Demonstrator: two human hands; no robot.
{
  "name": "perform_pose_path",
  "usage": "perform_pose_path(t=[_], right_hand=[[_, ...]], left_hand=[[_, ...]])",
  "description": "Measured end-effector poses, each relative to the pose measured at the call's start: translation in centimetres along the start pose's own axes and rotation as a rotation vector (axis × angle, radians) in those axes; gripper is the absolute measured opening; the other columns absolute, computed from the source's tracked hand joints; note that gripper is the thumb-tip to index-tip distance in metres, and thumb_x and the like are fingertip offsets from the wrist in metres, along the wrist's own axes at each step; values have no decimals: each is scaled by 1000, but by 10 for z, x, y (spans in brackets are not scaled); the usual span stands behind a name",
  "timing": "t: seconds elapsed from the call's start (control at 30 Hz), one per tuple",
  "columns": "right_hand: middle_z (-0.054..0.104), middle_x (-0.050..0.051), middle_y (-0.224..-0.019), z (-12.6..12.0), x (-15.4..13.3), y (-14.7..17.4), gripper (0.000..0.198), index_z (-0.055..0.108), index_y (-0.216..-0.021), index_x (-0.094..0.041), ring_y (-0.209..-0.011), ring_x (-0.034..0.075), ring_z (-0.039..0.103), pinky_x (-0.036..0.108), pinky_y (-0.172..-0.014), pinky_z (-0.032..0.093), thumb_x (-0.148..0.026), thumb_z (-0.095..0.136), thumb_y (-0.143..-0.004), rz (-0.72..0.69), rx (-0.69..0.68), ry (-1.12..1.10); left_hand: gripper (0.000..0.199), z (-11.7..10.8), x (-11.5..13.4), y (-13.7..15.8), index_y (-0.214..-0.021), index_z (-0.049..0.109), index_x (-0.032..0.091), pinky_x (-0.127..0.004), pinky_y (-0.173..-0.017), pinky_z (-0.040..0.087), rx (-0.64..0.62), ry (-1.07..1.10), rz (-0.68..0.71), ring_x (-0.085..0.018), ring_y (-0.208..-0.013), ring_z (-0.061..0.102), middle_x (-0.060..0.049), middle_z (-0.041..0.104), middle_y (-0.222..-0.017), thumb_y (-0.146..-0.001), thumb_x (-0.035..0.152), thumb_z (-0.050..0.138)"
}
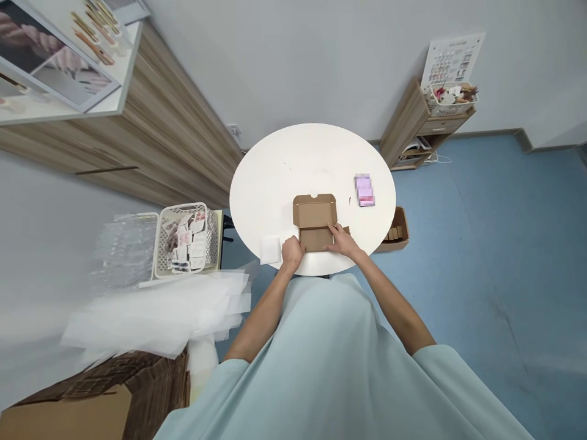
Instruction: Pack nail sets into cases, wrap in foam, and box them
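A small brown cardboard mailer box (314, 215) lies near the front of a round white table (268, 177), its lid folded back away from me. My left hand (292, 253) is closed at the box's near left corner, with the fingers curled. On the right side my right hand (343, 241) grips the box wall, finger and thumb apart along it. A cardboard flap (347, 230) sticks out beside that hand. Just left of my left hand rests a flat white square packet (270, 250). A blurred-out purple and pink item (364, 190) sits at the table's right.
An open carton (400, 239) with small brown boxes stands right of the table. On the left are a white basket (162, 244) of small packets, white sheets (156, 315) and stacked cardboard (151, 391). A wooden cabinet (178, 116) borders the table's far left.
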State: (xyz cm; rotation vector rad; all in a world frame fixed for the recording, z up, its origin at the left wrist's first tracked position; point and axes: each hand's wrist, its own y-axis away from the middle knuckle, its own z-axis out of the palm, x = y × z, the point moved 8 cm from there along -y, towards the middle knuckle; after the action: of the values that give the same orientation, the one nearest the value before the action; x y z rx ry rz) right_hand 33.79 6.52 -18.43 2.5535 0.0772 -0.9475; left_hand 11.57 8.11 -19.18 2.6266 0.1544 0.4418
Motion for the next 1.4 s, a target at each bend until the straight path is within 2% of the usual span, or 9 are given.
perform_pose_path(t=[0.1,0.2,0.3,0.43,0.8,0.93,1.03,1.27,1.4], right_hand=[[53,16,-153,-20,17,26,58,48,-156,-22,-124,27,65,39,-101,54,-40,60,-102,64,282,-57],[68,17,-130,-27,49,51,43,60,-134,-15,-113,29,66,41,-97,53,-43,54,-102,264,458,-57],[75,15,-111,-14,64,56,30,66,-113,-17,-102,29,69,39,-92,53,-41,54,-100,371,383,-62],[78,10,-96,-8,57,52,21,64,-97,-22,-96,27,72,34,-87,52,-37,50,-102,398,331,-69],[78,9,-94,-19,16,47,20,62,-103,-21,-91,26,75,32,-82,51,-34,47,-108,300,299,-20],[77,8,-90,-9,5,43,28,63,-105,-21,-89,25,74,33,-85,52,-46,52,-108,257,258,-6],[78,10,-100,-7,7,38,35,66,-104,-21,-96,26,74,35,-89,53,-52,51,-108,261,258,-11],[78,15,-97,-6,15,21,27,74,-98,-18,-99,31,75,38,-87,54,-30,51,-106,360,138,165],[76,25,-109,-2,4,13,26,72,-113,-10,-103,35,75,40,-87,55,-12,49,-101,393,97,316]], left_hand=[[11,0,2,2,-101,69,16,-36,-79,51,13,27,15,-32,-99,72,-18,75,-101,-96,19,59],[13,1,2,1,-102,69,15,-39,-82,52,23,43,30,-34,-99,72,-19,74,-102,-95,17,58],[16,2,2,0,-105,69,15,-39,-83,53,35,31,39,-34,-99,71,-18,74,-100,-95,15,56],[17,2,2,-1,-105,69,15,-38,-83,53,29,11,23,-33,-101,71,-18,74,-100,-95,15,55],[17,2,7,10,-105,69,13,-38,-81,53,7,62,-5,-34,-100,72,-19,74,-104,-97,15,55],[17,8,13,13,-106,68,14,-38,-81,53,10,64,-1,-34,-100,72,-19,74,-102,-97,15,53],[19,10,13,13,-107,68,14,-39,-81,53,17,61,-1,-34,-100,72,-20,73,-103,-97,15,53],[18,13,15,12,-107,68,14,-39,-82,52,15,35,-24,-35,-102,71,-19,73,-107,-96,17,54],[14,13,16,15,-106,67,16,-39,-83,51,19,30,-17,-34,-103,72,-17,73,-107,-98,19,56]])
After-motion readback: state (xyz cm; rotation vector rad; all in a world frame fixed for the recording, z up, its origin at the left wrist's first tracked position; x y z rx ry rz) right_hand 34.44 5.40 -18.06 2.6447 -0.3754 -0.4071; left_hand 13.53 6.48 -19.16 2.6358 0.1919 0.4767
